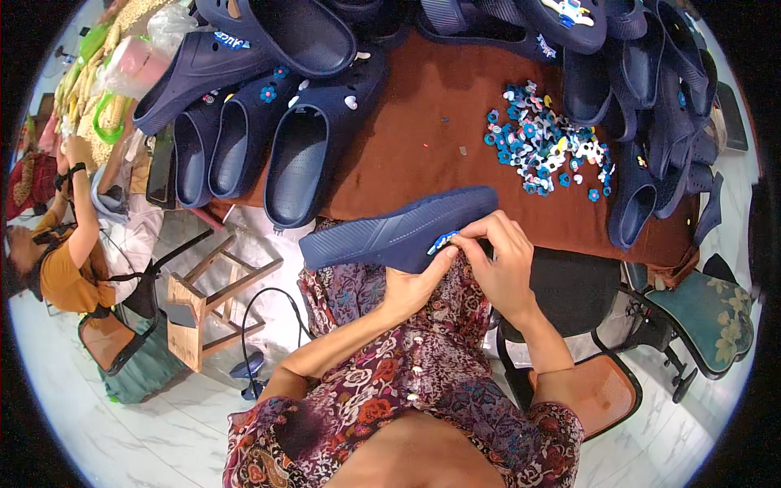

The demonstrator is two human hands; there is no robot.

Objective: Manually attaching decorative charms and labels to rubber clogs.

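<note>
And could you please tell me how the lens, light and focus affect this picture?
In the head view, the fisheye lens bends edges toward a black rim, and the co-worker at far left looks tipped over; also in the head view, the floor looks bright and pale, while the held clog and the right hand's fingers show no obvious blur.

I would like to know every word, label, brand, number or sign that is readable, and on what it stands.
Upper-left word charm: lettering, not copied here.
Upper-right word charm: lettering, not copied here.
Small charm at the right hand: partly covered, too small to read.
Charm pile: too small to read.
</note>
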